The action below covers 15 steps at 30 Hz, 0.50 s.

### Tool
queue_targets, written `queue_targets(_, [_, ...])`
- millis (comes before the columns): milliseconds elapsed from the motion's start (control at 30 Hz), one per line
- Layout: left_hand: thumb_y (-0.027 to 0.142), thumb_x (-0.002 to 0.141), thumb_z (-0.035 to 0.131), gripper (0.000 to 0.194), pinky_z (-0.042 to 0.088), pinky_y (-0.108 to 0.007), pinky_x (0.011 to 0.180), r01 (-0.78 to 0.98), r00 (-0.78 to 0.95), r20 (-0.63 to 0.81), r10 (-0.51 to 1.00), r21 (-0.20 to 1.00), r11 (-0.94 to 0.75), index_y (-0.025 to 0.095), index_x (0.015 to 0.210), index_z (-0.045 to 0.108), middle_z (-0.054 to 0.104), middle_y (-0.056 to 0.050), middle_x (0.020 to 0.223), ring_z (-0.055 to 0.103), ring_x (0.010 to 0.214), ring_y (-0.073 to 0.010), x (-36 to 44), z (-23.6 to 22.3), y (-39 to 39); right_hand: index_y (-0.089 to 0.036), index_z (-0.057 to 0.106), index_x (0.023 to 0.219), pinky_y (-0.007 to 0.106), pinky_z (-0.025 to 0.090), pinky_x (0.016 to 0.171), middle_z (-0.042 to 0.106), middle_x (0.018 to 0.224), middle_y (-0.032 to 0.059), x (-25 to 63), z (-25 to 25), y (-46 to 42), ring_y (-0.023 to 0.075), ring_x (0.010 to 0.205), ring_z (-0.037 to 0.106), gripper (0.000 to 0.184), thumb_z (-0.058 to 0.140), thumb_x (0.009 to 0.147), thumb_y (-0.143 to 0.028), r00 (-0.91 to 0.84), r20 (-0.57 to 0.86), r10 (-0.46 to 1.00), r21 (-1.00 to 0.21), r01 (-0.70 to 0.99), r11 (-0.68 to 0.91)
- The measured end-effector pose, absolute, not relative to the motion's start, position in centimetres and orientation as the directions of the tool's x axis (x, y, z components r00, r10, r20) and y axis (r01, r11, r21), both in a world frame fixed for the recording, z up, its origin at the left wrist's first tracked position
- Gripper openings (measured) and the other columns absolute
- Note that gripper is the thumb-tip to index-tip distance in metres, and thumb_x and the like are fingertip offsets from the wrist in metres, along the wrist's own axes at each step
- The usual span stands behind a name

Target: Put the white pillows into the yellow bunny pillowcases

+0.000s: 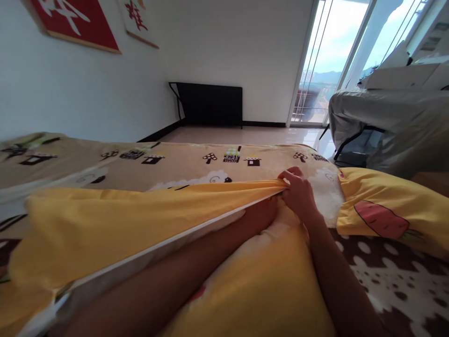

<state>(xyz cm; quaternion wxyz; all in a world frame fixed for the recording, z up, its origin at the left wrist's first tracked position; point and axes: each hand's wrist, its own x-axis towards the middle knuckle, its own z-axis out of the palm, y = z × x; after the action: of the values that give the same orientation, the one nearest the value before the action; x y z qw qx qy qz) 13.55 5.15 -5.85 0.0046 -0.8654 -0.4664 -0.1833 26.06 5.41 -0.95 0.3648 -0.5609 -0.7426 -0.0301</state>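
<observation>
A yellow fabric cover (pixel 147 215) with a pale edge along its opening lies spread in front of me. What looks like a zipper end shows at the edge's lower left. My right hand (pixel 298 189) pinches the cover's far right corner between thumb and fingers. Through the opening, my left arm reaches to the same corner. There my left hand (pixel 268 210) shows only in part, its fingers hidden by the cloth and shadow. Between my arms bulges more yellow fabric (pixel 259 281) with a bit of pink print.
Beneath lies a beige blanket (pixel 189 161) with sheep and mushroom prints. To the right are a yellow pillow (pixel 428 201) with a pink print and brown-and-white spotted bedding (pixel 396 276). Beyond stand a black folded panel (pixel 210 105), a sheet-covered piece of furniture (pixel 393 112) and a glass door (pixel 322 61).
</observation>
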Motion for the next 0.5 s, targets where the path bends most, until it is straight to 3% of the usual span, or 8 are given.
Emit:
queue_targets(100, [0.007,0.09,0.034,0.045,0.034,-0.048,0.107,0.828,0.502,0.359,0.787,0.066,-0.558,0.004,0.134,0.04,0.045,-0.021,0.137,0.042,0.128,-0.028,14.0,-5.4,4.5,-0.02,0.06,0.08,0.025,0.034,0.062,0.063,0.077,0.0021,26.2,-1.1,5.7,0.0155,0.068,0.054,0.033,0.041,0.058,-0.007,-0.132,0.554,0.822,-0.475,0.761,0.442])
queue_targets(200, [0.009,0.09,0.032,0.045,0.032,-0.047,0.109,0.808,0.547,0.364,0.753,0.005,-0.589,0.009,0.134,0.043,0.044,-0.016,0.14,0.041,0.129,-0.0268,13.9,-4.9,4.2,-0.02,0.058,0.077,0.024,0.033,0.061,0.06,0.066,-0.0007,26.2,-1.4,6.0,0.0145,0.063,0.052,0.03,0.039,0.057,-0.009,-0.106,0.563,0.82,-0.532,0.713,0.457])
queue_targets(333, [0.016,0.09,0.037,0.032,0.036,-0.042,0.106,0.718,0.628,0.296,0.72,0.138,-0.683,0.016,0.111,0.06,0.058,-0.01,0.124,0.049,0.121,-0.0226,13.2,-4.4,4.6,-0.019,0.056,0.077,0.023,0.031,0.057,0.056,0.062,-0.0021,26.1,-1.6,6.4,0.0134,0.059,0.049,0.029,0.038,0.055,-0.011,-0.078,0.574,0.815,-0.567,0.681,0.464])
queue_targets(500, [0.021,0.086,0.047,0.02,0.044,-0.034,0.095,0.577,0.648,0.358,0.672,0.345,-0.74,0.017,0.094,0.064,0.065,-0.007,0.107,0.057,0.104,-0.0194,12.4,-4.4,5.1,-0.019,0.055,0.076,0.024,0.033,0.06,0.057,0.066,-0.0001,26.3,-1.8,6.8,0.0145,0.063,0.05,0.031,0.037,0.052,-0.013,-0.082,0.583,0.808,-0.585,0.648,0.488])
